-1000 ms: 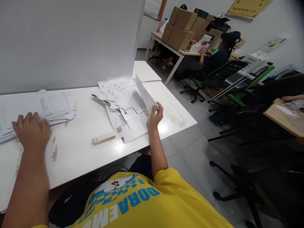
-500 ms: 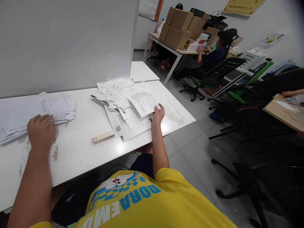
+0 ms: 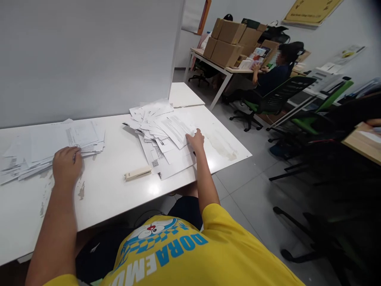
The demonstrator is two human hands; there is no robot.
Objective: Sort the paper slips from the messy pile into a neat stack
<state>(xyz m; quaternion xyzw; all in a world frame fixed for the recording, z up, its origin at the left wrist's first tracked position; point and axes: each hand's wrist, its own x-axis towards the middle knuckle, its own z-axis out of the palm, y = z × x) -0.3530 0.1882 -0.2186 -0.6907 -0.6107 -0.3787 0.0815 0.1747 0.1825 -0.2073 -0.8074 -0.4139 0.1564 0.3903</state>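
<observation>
My right hand lies on the loose pile of printed sheets at the right of the white table. Its fingers grip the near edge of the top sheet, which lies flat on the pile. My left hand rests at the near right corner of the second paper stack on the left. Its fingers are bent down and pressed together on the stack's edge. A beige stapler-like bar lies on the table between my hands.
A white partition stands behind the table. To the right, another person sits at a desk loaded with cardboard boxes. Green office chairs and dark chairs fill the tiled floor beside me. A wooden tabletop shows at far right.
My right hand has lowered the raised sheet flat onto the right pile. My left hand has slid right along the left stack, from lying flat to bent fingers at its corner.
</observation>
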